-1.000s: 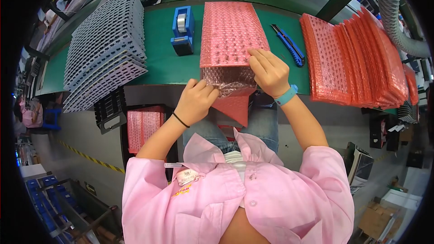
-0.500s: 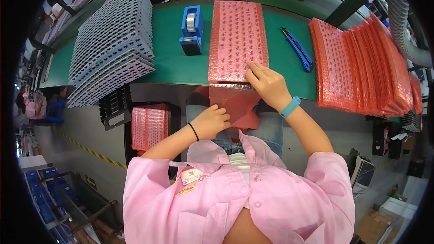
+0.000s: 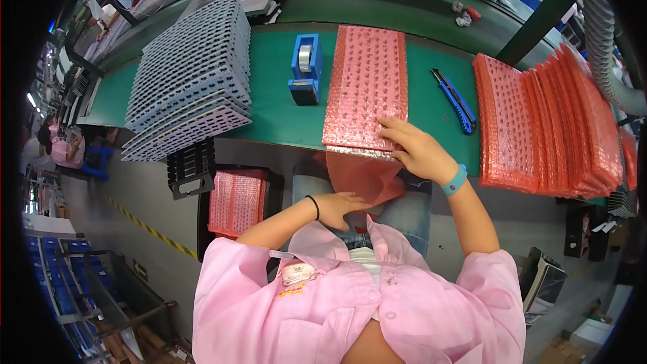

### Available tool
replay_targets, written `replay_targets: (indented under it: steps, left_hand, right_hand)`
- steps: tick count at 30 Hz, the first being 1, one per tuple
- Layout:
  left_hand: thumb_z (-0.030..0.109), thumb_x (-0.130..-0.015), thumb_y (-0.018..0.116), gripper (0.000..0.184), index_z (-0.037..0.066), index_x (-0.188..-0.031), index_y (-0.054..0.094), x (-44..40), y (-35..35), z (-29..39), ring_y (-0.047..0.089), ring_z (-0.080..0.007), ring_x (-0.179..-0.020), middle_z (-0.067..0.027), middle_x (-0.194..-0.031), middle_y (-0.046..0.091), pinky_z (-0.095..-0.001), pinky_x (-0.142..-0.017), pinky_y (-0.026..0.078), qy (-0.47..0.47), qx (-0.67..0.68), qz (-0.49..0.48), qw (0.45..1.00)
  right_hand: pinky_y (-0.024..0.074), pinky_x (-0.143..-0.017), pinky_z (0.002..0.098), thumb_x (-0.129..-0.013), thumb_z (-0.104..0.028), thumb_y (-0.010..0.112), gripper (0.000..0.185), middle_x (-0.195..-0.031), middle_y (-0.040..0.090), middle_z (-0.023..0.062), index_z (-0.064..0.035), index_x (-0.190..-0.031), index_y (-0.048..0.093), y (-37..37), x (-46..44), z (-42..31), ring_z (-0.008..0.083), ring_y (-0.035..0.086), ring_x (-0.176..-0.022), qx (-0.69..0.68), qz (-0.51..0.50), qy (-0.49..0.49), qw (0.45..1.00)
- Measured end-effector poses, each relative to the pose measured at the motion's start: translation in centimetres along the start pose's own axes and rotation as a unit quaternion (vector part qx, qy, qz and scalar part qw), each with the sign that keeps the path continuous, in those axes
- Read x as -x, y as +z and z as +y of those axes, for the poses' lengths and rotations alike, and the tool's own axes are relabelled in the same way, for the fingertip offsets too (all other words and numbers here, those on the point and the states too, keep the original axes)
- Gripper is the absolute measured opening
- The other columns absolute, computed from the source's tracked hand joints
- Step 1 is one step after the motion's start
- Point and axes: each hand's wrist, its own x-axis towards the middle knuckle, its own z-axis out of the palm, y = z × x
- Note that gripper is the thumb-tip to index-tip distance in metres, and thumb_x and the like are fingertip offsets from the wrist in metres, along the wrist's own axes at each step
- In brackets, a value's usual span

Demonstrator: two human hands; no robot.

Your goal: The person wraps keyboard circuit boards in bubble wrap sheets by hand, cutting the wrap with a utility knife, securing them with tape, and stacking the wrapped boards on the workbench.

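Note:
A pink bubble-wrap bag point(image 3: 367, 84) lies lengthwise on the green table in front of me, with a dark dotted sheet showing through it. Its loose flap point(image 3: 357, 174) hangs over the near table edge toward my lap. My right hand point(image 3: 426, 154) grips the bag's near right corner, fingers on top and thumb by the edge. Below the table edge, my left hand point(image 3: 340, 209) is open beside the bottom of the flap, fingers stretched to the right. Whether its fingertips touch the flap I cannot tell.
A blue tape dispenser point(image 3: 306, 71) stands left of the bag, beyond it a stack of grey perforated sheets point(image 3: 192, 74). To the right lie a blue utility knife point(image 3: 455, 102) and a row of filled pink bags point(image 3: 549, 128). Another pink bag point(image 3: 236, 202) sits in a black bin below.
My left hand has let go of the flap and opened, its fingers now straight. My right hand stays at the bag's near corner. The whole view has shifted slightly.

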Motion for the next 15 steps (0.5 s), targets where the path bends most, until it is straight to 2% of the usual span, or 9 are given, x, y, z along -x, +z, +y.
replay_targets:
  steps: [3, 5, 6, 8, 9, 10, 11, 13, 15]
  left_hand:
    - [0.020, -0.074, 0.069, 0.074, 0.014, -0.144, 0.047, 0.4, -4.5, 4.8, 0.054, -0.0326, -0.123, -0.0124, -0.137, 0.057, -0.0414, -0.100, 0.046, -0.027, 0.096, -0.051, 0.994]
    - [0.013, -0.075, 0.070, 0.065, 0.009, -0.137, 0.053, 0.2, -7.1, 6.0, 0.062, -0.0330, -0.109, -0.0128, -0.124, 0.065, -0.0380, -0.093, 0.050, 0.087, 0.190, 0.036, 0.977]
    - [0.013, -0.075, 0.070, 0.065, 0.009, -0.137, 0.053, 0.1, -9.2, 6.6, 0.062, -0.0330, -0.109, -0.0128, -0.124, 0.065, -0.0380, -0.093, 0.050, 0.092, 0.194, 0.032, 0.976]
    - [0.012, -0.076, 0.068, 0.053, 0.004, -0.128, 0.058, -0.3, -12.7, 7.5, 0.063, -0.0338, -0.106, -0.0151, -0.122, 0.065, -0.0358, -0.089, 0.051, -0.086, 0.251, 0.053, 0.963]
    - [0.012, -0.076, 0.068, 0.053, 0.004, -0.128, 0.058, -0.8, -12.4, 7.9, 0.063, -0.0338, -0.106, -0.0151, -0.122, 0.065, -0.0358, -0.089, 0.051, -0.078, 0.253, 0.045, 0.963]
    - [0.011, -0.076, 0.068, 0.051, 0.003, -0.126, 0.059, -1.5, -12.0, 8.5, 0.063, -0.0325, -0.103, -0.0152, -0.120, 0.065, -0.0351, -0.088, 0.051, -0.059, 0.281, 0.094, 0.953]
    - [0.010, -0.077, 0.068, 0.048, 0.003, -0.123, 0.060, -2.3, -11.4, 9.2, 0.064, -0.0313, -0.101, -0.0153, -0.118, 0.066, -0.0344, -0.087, 0.051, -0.039, 0.310, 0.142, 0.939]
    - [0.009, -0.077, 0.067, 0.042, 0.001, -0.119, 0.062, -4.1, -10.0, 11.1, 0.064, -0.0287, -0.097, -0.0155, -0.113, 0.067, -0.0330, -0.084, 0.051, 0.010, 0.368, 0.227, 0.901]
    - [0.007, -0.079, 0.065, 0.032, -0.001, -0.110, 0.065, -6.4, -6.9, 13.0, 0.064, -0.0244, -0.088, -0.0135, -0.107, 0.069, -0.0307, -0.080, 0.052, 0.075, 0.326, 0.236, 0.912]
  right_hand:
    - [0.0476, -0.098, 0.0376, -0.075, 0.003, 0.061, 0.038, -0.135, 0.058, 0.0111, -0.0019, -0.113, 0.062, 0.4, 0.5, 1.2, 0.0310, 0.056, -0.121, -0.048, 0.003, -0.009, 0.999]
    - [0.0480, -0.096, 0.0361, -0.076, 0.004, 0.061, 0.037, -0.133, 0.059, 0.0104, -0.0022, -0.112, 0.063, 0.4, 0.8, 1.1, 0.0298, 0.058, -0.118, -0.071, 0.029, 0.010, 0.997]
    - [0.0485, -0.094, 0.0347, -0.076, 0.005, 0.061, 0.037, -0.131, 0.060, 0.0096, -0.0024, -0.112, 0.063, 0.6, 0.8, 0.8, 0.0285, 0.059, -0.115, -0.096, 0.053, 0.027, 0.994]
    - [0.0494, -0.090, 0.0317, -0.077, 0.006, 0.061, 0.036, -0.127, 0.062, 0.0081, -0.0028, -0.111, 0.064, 1.3, 1.1, -0.1, 0.0261, 0.062, -0.108, -0.145, 0.103, 0.064, 0.982]
    - [0.0491, -0.088, 0.0303, -0.079, 0.006, 0.059, 0.031, -0.119, 0.065, 0.0081, -0.0023, -0.108, 0.064, 0.7, 1.2, -1.2, 0.0227, 0.062, -0.102, -0.243, 0.145, 0.142, 0.948]
    - [0.0487, -0.085, 0.0288, -0.081, 0.006, 0.057, 0.026, -0.111, 0.067, 0.0081, -0.0017, -0.104, 0.065, -0.5, 1.0, -2.5, 0.0194, 0.062, -0.097, -0.334, 0.188, 0.216, 0.898]
    - [0.0487, -0.085, 0.0288, -0.081, 0.006, 0.057, 0.026, -0.111, 0.067, 0.0081, -0.0017, -0.104, 0.065, -1.1, 1.1, -3.6, 0.0194, 0.062, -0.097, -0.323, 0.197, 0.225, 0.898]
    - [0.0483, -0.081, 0.0272, -0.082, 0.006, 0.056, 0.020, -0.096, 0.068, 0.0076, -0.0015, -0.099, 0.064, -2.3, 1.4, -6.3, 0.0145, 0.061, -0.088, -0.453, 0.294, 0.241, 0.806]
    - [0.0479, -0.076, 0.0220, -0.082, 0.008, 0.056, 0.019, -0.091, 0.067, 0.0083, -0.0008, -0.098, 0.062, -3.9, 1.1, -9.3, 0.0124, 0.059, -0.080, -0.499, 0.337, 0.215, 0.769]
